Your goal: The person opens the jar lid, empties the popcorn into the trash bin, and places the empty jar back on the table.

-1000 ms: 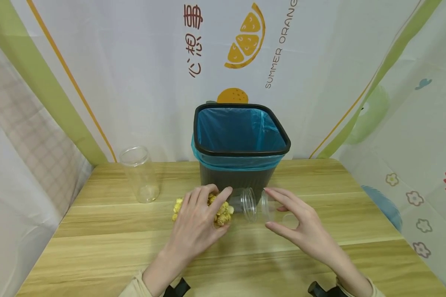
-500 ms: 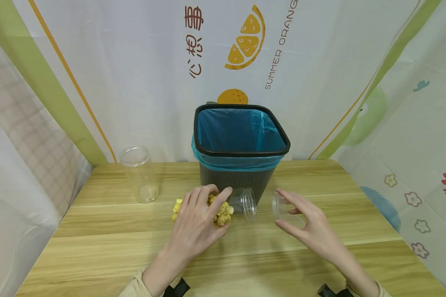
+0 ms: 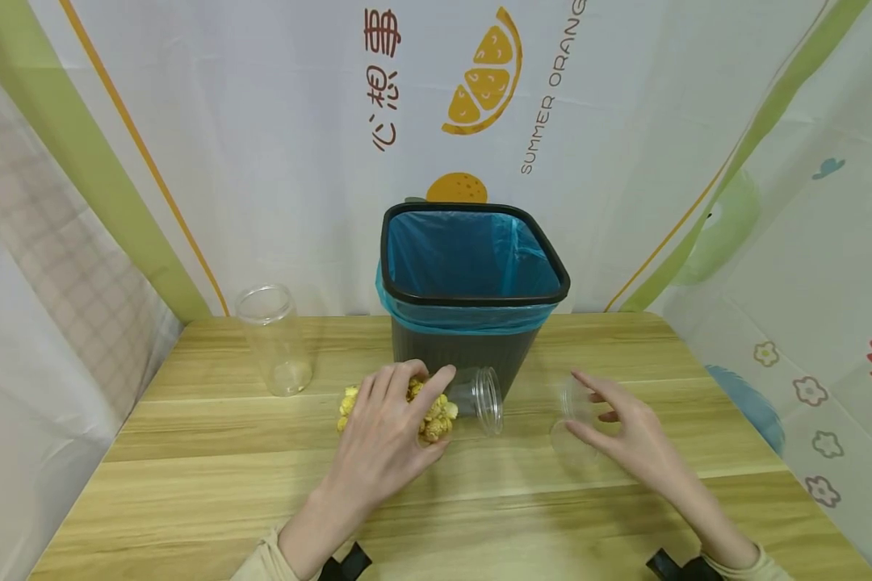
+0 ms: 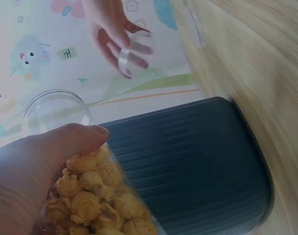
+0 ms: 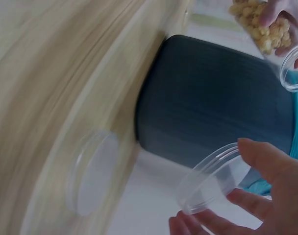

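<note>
My left hand grips a clear plastic jar around its body. The jar is tilted on its side, its uncovered mouth facing right. Popcorn fills the end away from the mouth. My right hand, apart from the jar on its right, holds a clear round lid by the rim between thumb and fingers. A second clear lid lies on the table below that hand; it is faint in the head view. At the left stands another clear jar, upright, without a lid.
Behind the hands a dark bin with a blue liner stands on the wooden table. A printed curtain hangs along the back and sides.
My right hand has moved to the right and slightly down with the lid, widening the gap from the jar mouth. The left hand and its jar stay in place.
</note>
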Motion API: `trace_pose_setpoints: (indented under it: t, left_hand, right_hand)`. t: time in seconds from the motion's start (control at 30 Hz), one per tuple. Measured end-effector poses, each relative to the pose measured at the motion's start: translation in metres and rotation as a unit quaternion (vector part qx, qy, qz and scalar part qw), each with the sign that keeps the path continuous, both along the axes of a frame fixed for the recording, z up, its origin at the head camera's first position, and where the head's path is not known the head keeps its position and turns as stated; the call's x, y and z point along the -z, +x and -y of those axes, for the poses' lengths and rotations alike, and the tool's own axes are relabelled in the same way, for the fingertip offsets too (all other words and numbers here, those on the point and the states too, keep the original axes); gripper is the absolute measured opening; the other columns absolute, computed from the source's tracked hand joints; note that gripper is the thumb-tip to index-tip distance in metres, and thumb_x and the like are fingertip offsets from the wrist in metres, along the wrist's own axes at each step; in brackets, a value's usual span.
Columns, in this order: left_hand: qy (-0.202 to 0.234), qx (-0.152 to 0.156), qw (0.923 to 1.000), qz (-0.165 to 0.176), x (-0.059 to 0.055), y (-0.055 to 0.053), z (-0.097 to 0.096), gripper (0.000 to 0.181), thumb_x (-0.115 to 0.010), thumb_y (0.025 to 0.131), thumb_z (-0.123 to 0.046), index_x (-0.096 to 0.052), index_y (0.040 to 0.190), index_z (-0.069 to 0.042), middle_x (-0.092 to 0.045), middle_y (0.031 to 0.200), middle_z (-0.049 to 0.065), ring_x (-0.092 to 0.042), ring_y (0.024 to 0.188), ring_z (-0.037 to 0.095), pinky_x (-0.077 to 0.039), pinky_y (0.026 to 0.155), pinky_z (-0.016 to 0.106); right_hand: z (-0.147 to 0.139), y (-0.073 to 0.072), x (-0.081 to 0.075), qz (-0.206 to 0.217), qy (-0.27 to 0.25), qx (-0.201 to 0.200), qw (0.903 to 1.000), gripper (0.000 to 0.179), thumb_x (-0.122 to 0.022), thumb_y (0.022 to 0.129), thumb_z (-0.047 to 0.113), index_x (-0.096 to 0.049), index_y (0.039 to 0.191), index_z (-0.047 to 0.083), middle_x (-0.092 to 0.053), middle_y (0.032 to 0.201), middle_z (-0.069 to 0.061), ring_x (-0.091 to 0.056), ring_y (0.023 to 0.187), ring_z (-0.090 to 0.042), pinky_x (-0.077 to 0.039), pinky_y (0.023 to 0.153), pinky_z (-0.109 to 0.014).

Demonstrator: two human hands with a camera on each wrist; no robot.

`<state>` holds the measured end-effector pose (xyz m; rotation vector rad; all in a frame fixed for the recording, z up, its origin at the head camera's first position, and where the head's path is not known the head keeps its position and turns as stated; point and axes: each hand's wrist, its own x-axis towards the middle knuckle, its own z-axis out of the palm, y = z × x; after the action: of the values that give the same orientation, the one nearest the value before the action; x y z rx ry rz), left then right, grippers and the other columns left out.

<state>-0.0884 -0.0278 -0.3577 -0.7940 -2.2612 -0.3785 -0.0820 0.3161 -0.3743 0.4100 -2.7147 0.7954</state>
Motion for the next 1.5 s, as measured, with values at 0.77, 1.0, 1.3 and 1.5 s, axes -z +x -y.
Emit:
trace_pose_setpoints:
  t: [0.77,1.0,1.3,1.5]
  left_hand:
    - [-0.003,-0.001,1.0000,0.003,0.000,-0.002,-0.001,0.089,-0.096,0.062,-0.038,-0.054,0.140,-0.025,-0.058,0.120,0.006,-0.055,0.106,0.026,-0.051,0.091,0.042]
    - [0.000,0.000,1.0000,0.005,0.001,-0.002,-0.001,0.090,-0.096,0.062,-0.038,-0.055,0.140,-0.025,-0.058,0.120,0.006,-0.056,0.107,0.026,-0.051,0.092,0.042]
    - [0.000,-0.001,1.0000,0.005,0.000,-0.002,0.000,0.090,-0.096,0.062,-0.037,-0.054,0.140,-0.025,-0.058,0.120,0.006,-0.055,0.107,0.026,-0.051,0.093,0.042]
    - [0.003,-0.003,1.0000,-0.004,-0.002,-0.001,0.001,0.090,-0.096,0.062,-0.037,-0.054,0.140,-0.024,-0.059,0.120,0.007,-0.056,0.105,0.026,-0.053,0.091,0.042]
  right_hand:
    - [-0.049,-0.010,0.021,0.114,0.093,0.033,0.9886,0.069,-0.081,0.086,0.019,-0.053,0.146,0.000,-0.056,0.142,-0.032,-0.056,0.125,-0.057,-0.050,0.095,-0.071]
    - [-0.055,-0.009,0.025,0.137,0.134,0.053,0.9800,0.070,-0.083,0.082,0.018,-0.055,0.144,0.001,-0.057,0.138,-0.036,-0.055,0.122,-0.059,-0.050,0.091,-0.073]
    - [-0.062,-0.009,0.028,0.183,0.150,0.051,0.9704,0.069,-0.083,0.080,0.016,-0.056,0.142,0.001,-0.057,0.136,-0.038,-0.061,0.114,-0.057,-0.056,0.080,-0.066]
    - [-0.062,-0.008,0.032,0.193,0.150,0.049,0.9685,0.070,-0.084,0.079,0.016,-0.057,0.141,0.001,-0.054,0.138,-0.039,-0.061,0.115,-0.057,-0.055,0.082,-0.067]
